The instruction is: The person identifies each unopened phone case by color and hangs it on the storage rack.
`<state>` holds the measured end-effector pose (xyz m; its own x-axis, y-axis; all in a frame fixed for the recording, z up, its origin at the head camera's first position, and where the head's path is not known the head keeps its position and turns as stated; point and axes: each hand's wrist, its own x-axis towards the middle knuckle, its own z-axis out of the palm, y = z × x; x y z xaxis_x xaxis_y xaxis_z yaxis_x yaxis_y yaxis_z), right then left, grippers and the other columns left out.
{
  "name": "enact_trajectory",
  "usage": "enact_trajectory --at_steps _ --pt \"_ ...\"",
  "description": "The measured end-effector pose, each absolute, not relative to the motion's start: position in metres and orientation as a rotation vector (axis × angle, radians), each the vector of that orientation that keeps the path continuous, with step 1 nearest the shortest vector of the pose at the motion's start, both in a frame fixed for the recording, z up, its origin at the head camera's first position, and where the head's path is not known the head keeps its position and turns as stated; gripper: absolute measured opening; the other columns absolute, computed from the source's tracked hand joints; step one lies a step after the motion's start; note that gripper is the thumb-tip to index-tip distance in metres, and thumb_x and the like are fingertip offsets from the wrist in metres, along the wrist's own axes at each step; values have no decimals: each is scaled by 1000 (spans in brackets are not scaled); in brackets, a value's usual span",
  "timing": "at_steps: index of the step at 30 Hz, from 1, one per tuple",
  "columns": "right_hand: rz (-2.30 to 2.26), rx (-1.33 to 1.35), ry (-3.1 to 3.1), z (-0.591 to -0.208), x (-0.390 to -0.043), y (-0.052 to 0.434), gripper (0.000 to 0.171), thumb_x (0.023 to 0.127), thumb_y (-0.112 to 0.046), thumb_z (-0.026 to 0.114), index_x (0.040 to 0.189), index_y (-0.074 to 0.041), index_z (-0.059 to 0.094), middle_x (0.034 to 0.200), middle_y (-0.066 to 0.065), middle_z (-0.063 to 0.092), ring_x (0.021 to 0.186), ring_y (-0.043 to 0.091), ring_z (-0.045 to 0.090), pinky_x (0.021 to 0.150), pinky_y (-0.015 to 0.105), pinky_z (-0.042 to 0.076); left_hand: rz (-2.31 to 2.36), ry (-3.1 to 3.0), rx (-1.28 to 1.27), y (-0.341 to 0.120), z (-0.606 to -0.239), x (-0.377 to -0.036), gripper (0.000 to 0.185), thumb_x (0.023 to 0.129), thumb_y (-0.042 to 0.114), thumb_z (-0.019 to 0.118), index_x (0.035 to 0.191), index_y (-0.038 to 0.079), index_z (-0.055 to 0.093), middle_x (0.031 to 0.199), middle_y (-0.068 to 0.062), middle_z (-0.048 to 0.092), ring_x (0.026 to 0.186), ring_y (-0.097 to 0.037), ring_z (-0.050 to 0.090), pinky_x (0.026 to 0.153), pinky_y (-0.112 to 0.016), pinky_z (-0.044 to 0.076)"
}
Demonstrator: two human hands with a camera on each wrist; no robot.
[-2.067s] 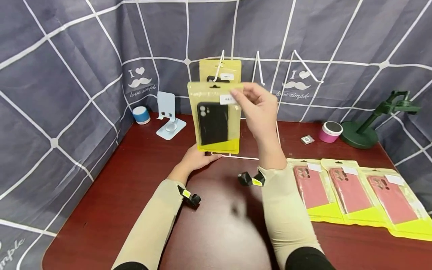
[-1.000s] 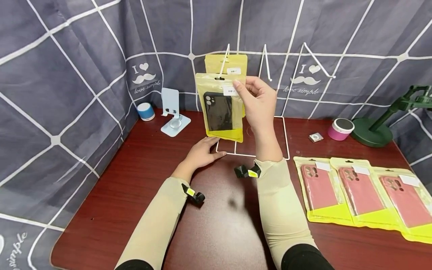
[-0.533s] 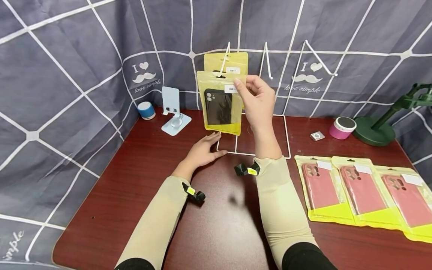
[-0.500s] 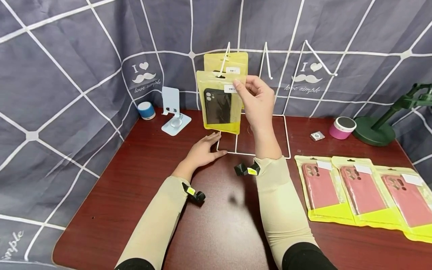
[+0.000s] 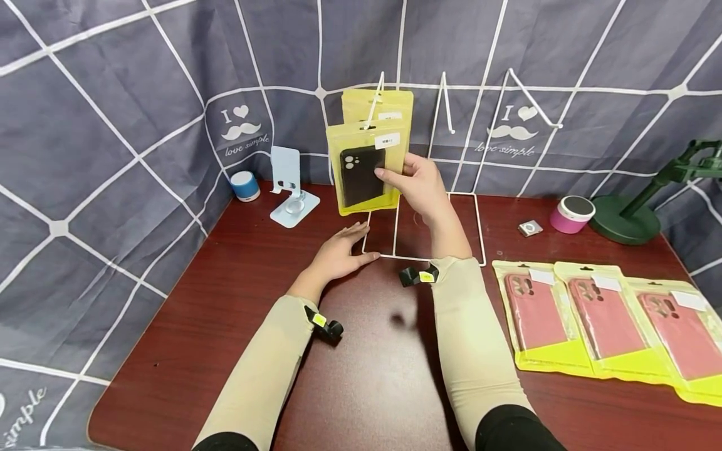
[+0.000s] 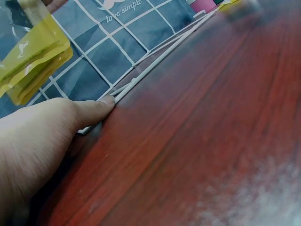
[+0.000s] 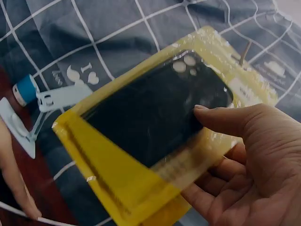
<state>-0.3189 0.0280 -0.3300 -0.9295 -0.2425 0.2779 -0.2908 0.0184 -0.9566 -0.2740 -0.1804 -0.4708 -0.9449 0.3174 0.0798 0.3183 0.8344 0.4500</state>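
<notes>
My right hand [image 5: 416,183] holds a yellow packet with a black phone case [image 5: 363,169] by its right side, thumb on the front and fingers behind. In the right wrist view the same packet [image 7: 150,117] tilts in that hand [image 7: 240,146]. Its top sits at the leftmost hook of the white wire rack [image 5: 479,228], in front of a second yellow packet [image 5: 376,103] hanging there. My left hand [image 5: 340,254] lies flat on the table, fingertips against the rack's base wire. In the left wrist view the thumb of that hand [image 6: 47,136] touches the base wire [image 6: 155,66].
Three yellow packets with red phone cases [image 5: 603,316] lie in a row on the dark red table [image 5: 225,300] at the right. A blue speaker [image 5: 244,185], white phone stand [image 5: 287,188], pink speaker [image 5: 571,215] and green stand [image 5: 637,216] line the back. Grey cloth walls surround it.
The right hand slid its grip from the packet's top edge down to its right side, and the packet moved back and up to the leftmost hook. The left hand stayed put.
</notes>
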Motion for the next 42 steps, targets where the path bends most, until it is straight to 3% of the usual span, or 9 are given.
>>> enact_trajectory --at_steps 17,36,42 --pt "1800 434 -2282 -336 -327 34 34 87 -37 80 108 -11 78 98 7 77 81 14 72 69 25 55 -693 -3010 -527 -180 -471 -275 85 91 68 57 155 15 41 162 -1 34 150 -23 28 121 -42 23" --pt "1840 464 -2293 -335 -326 35 31 88 -31 80 108 -8 77 100 10 77 82 17 74 69 26 58 -707 -2988 -550 -180 -471 -275 83 91 65 60 155 15 42 161 0 35 150 -21 28 121 -42 25" --pt "1753 464 -2327 -335 -327 38 28 88 -35 79 101 -11 77 94 5 77 73 9 66 64 23 48 -705 -2994 -545 -180 -472 -275 84 91 66 60 155 15 41 161 -1 35 150 -21 28 121 -41 24"
